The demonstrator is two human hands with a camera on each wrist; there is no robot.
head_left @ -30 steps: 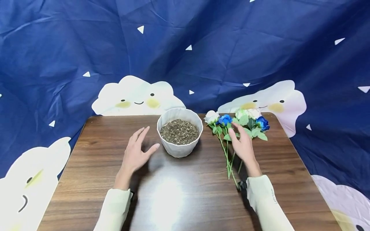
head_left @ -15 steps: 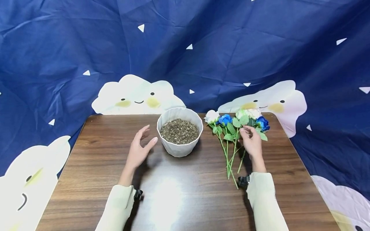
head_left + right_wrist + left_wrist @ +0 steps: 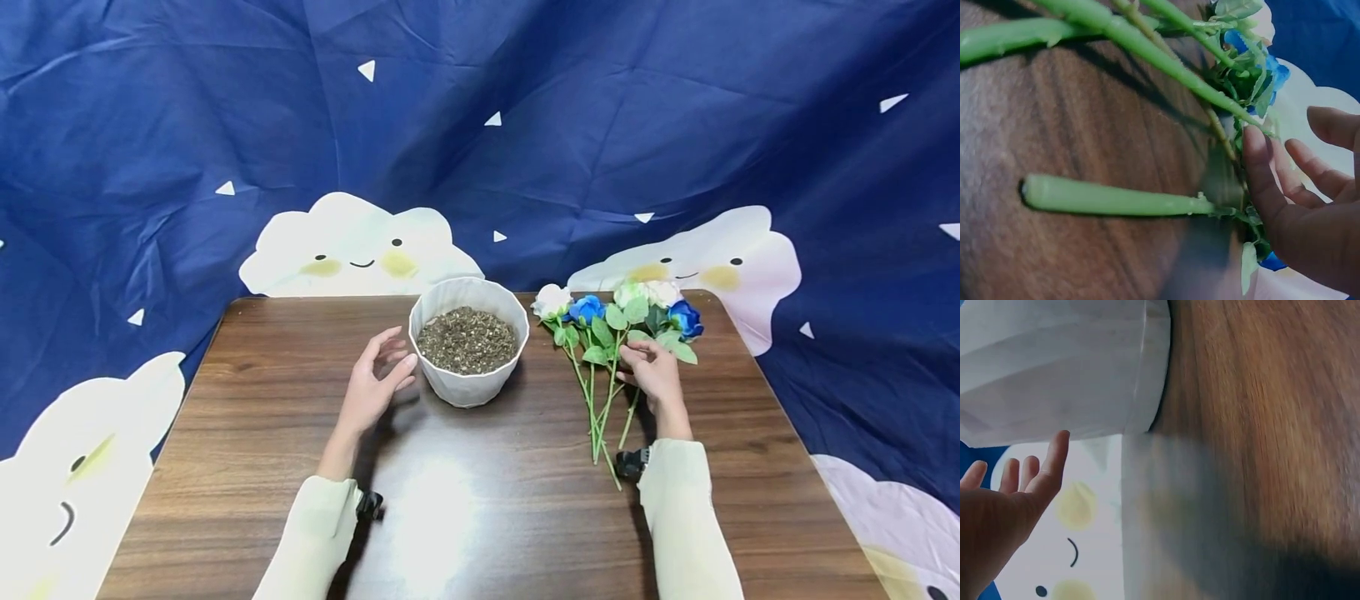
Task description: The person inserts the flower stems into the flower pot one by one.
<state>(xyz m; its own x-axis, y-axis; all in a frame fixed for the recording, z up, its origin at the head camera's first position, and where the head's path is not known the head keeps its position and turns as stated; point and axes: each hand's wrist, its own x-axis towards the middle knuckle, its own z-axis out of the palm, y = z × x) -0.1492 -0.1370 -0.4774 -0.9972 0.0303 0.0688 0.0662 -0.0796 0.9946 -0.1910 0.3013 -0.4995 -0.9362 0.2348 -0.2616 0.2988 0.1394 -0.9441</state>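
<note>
A white faceted flower pot (image 3: 467, 388), filled with dark soil (image 3: 465, 340), stands toward the back of the table. Close to its left side is my left hand (image 3: 370, 390), fingers relaxed; in the left wrist view the fingers (image 3: 1056, 456) overlap the pot's wall (image 3: 1072, 381). Artificial roses lie to the right, among them a white rose (image 3: 552, 301), a blue rose (image 3: 586, 309) and a darker blue rose (image 3: 685, 319). My right hand (image 3: 656, 377) is over their stems, thumb and fingers apart. The right wrist view puts the thumb right at one green stem (image 3: 1166, 65).
The roses' stems (image 3: 606, 408) cross one another and point toward the front. A dark blue cloth (image 3: 480, 150) with white clouds hangs behind the wooden table (image 3: 262, 400). A small black device (image 3: 632, 463) sits at the right wrist.
My right hand has moved right and slightly toward me, from the leaves to the stems, its fingers drawing closer together. The left hand has moved slightly right, nearer the pot.
</note>
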